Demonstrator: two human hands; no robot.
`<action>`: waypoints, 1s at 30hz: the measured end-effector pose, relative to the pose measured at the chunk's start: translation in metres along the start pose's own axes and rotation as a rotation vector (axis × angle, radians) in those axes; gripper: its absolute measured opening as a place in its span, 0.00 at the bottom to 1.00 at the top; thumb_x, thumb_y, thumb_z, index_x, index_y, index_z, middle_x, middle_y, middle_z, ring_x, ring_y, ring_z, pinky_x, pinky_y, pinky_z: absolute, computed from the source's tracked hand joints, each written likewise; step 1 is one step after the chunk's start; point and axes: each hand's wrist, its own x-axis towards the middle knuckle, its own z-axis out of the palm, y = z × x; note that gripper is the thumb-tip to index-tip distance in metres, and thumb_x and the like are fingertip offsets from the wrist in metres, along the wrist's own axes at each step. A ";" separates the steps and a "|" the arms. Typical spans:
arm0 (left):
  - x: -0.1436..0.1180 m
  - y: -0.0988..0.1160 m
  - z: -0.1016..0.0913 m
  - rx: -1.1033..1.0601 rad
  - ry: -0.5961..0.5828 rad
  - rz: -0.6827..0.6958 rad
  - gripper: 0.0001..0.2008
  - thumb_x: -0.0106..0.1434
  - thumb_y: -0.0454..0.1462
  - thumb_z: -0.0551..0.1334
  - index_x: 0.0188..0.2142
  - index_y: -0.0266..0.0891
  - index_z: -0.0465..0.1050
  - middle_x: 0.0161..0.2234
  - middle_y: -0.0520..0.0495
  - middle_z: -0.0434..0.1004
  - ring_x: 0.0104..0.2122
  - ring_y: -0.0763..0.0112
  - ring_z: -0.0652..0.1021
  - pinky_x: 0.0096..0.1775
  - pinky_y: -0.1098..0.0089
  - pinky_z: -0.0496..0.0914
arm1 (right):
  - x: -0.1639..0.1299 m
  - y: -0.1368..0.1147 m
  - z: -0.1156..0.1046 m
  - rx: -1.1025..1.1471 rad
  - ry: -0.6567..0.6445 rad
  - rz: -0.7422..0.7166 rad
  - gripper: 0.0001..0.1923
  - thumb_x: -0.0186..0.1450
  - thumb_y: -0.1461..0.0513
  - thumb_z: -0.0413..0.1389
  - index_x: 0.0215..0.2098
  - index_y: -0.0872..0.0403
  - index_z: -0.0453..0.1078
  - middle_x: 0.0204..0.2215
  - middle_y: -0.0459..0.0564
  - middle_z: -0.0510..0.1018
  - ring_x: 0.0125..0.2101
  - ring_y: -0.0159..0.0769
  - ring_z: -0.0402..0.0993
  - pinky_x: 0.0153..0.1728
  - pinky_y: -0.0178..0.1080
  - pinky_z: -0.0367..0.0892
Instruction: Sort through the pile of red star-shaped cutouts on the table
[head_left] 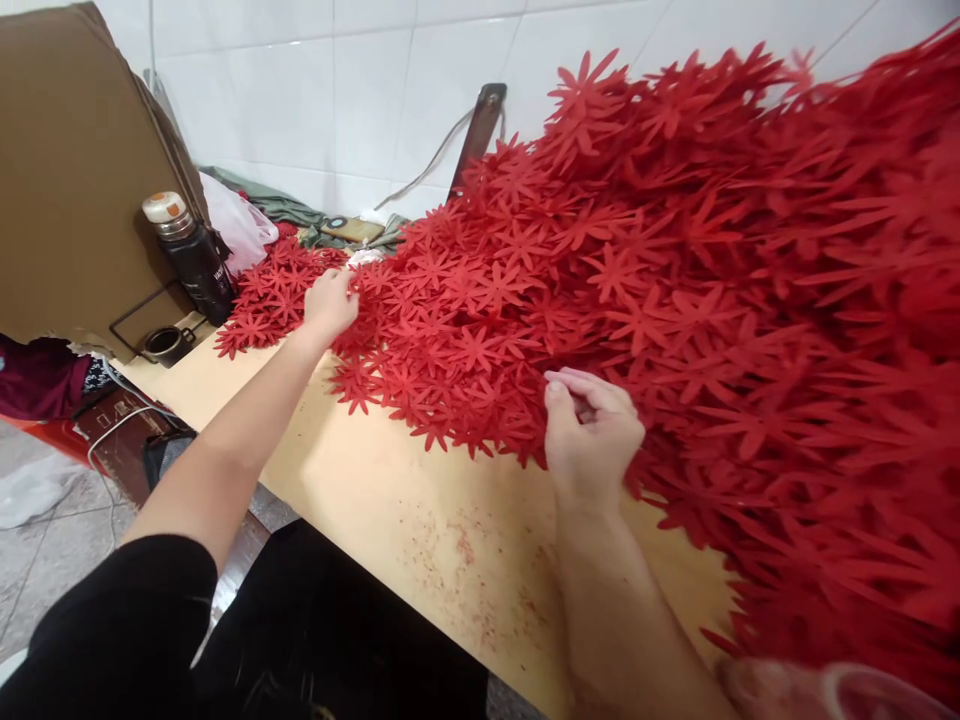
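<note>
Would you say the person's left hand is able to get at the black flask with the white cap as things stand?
Probably yes: the left hand rests on the red paper flowers, and only low flowers lie between it and the black flask standing farther left.

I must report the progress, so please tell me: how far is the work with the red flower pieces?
Done, it seems: a small separate group of flowers lies beside the black flask. In hand: the left hand reaches into the far edge of the big red pile, and the right hand pinches pieces at its near edge. Left: most of the pile, which covers much of the table.
</note>
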 end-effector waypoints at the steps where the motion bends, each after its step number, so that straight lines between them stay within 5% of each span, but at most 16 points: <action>1: 0.002 -0.014 0.002 0.101 -0.044 -0.009 0.22 0.58 0.35 0.56 0.52 0.32 0.69 0.58 0.33 0.66 0.58 0.49 0.66 0.57 0.52 0.59 | 0.000 0.000 0.001 0.040 0.006 0.005 0.13 0.59 0.58 0.53 0.34 0.55 0.76 0.38 0.57 0.78 0.42 0.40 0.75 0.47 0.49 0.68; 4: -0.001 -0.043 0.011 0.262 -0.128 0.032 0.27 0.57 0.40 0.59 0.56 0.29 0.65 0.64 0.31 0.55 0.64 0.44 0.53 0.62 0.47 0.45 | -0.001 -0.002 0.003 0.132 -0.005 0.040 0.10 0.57 0.59 0.54 0.31 0.55 0.76 0.36 0.59 0.78 0.40 0.41 0.75 0.44 0.47 0.71; 7: -0.005 -0.053 0.018 0.292 -0.136 0.088 0.24 0.59 0.40 0.57 0.53 0.30 0.68 0.57 0.31 0.65 0.61 0.49 0.58 0.62 0.50 0.41 | -0.001 -0.005 0.004 0.180 -0.024 0.084 0.09 0.55 0.60 0.54 0.30 0.55 0.75 0.34 0.60 0.78 0.36 0.41 0.76 0.41 0.46 0.72; 11: -0.001 -0.051 0.016 0.253 -0.083 0.091 0.24 0.58 0.42 0.59 0.51 0.32 0.70 0.49 0.33 0.70 0.55 0.52 0.63 0.61 0.53 0.46 | -0.001 -0.007 0.004 0.204 0.004 0.128 0.08 0.54 0.59 0.55 0.29 0.55 0.74 0.32 0.59 0.78 0.33 0.41 0.76 0.41 0.48 0.72; 15: 0.011 -0.049 0.001 0.084 0.061 -0.097 0.30 0.51 0.46 0.65 0.51 0.33 0.69 0.50 0.33 0.66 0.53 0.50 0.65 0.57 0.55 0.56 | -0.001 -0.010 0.003 0.211 0.009 0.162 0.07 0.54 0.60 0.55 0.28 0.54 0.73 0.32 0.58 0.77 0.34 0.41 0.76 0.41 0.46 0.72; 18: 0.015 -0.040 -0.013 -0.174 0.166 -0.199 0.17 0.50 0.41 0.64 0.39 0.34 0.73 0.43 0.38 0.69 0.47 0.58 0.70 0.53 0.61 0.63 | -0.002 -0.011 0.003 0.216 0.021 0.154 0.07 0.55 0.60 0.54 0.29 0.54 0.73 0.33 0.59 0.77 0.34 0.40 0.75 0.39 0.45 0.72; 21: 0.004 -0.010 -0.020 -0.555 0.055 -0.121 0.03 0.50 0.34 0.61 0.26 0.36 0.70 0.29 0.47 0.71 0.33 0.69 0.73 0.44 0.64 0.69 | -0.006 -0.015 0.006 0.254 0.018 0.165 0.09 0.55 0.59 0.55 0.31 0.55 0.73 0.35 0.60 0.77 0.32 0.38 0.75 0.40 0.44 0.71; 24: -0.025 0.038 -0.016 -0.903 -0.221 -0.040 0.04 0.52 0.31 0.58 0.23 0.35 0.70 0.21 0.53 0.70 0.24 0.76 0.72 0.37 0.68 0.71 | -0.009 -0.023 0.009 0.409 -0.002 0.241 0.13 0.55 0.56 0.56 0.34 0.55 0.73 0.37 0.57 0.78 0.34 0.37 0.75 0.46 0.47 0.70; 27: -0.061 0.092 -0.002 -1.137 -0.383 -0.040 0.13 0.53 0.29 0.55 0.36 0.35 0.76 0.30 0.50 0.78 0.27 0.77 0.75 0.38 0.69 0.73 | -0.008 -0.034 0.010 0.659 -0.030 0.396 0.20 0.54 0.50 0.58 0.38 0.55 0.73 0.40 0.54 0.77 0.40 0.37 0.76 0.52 0.51 0.67; 30: -0.094 0.135 0.016 -1.239 -0.498 -0.034 0.25 0.53 0.25 0.52 0.48 0.34 0.74 0.46 0.43 0.79 0.41 0.71 0.78 0.49 0.66 0.71 | -0.004 -0.040 0.009 0.823 -0.077 0.517 0.27 0.54 0.43 0.56 0.42 0.54 0.71 0.44 0.54 0.76 0.44 0.36 0.75 0.55 0.51 0.65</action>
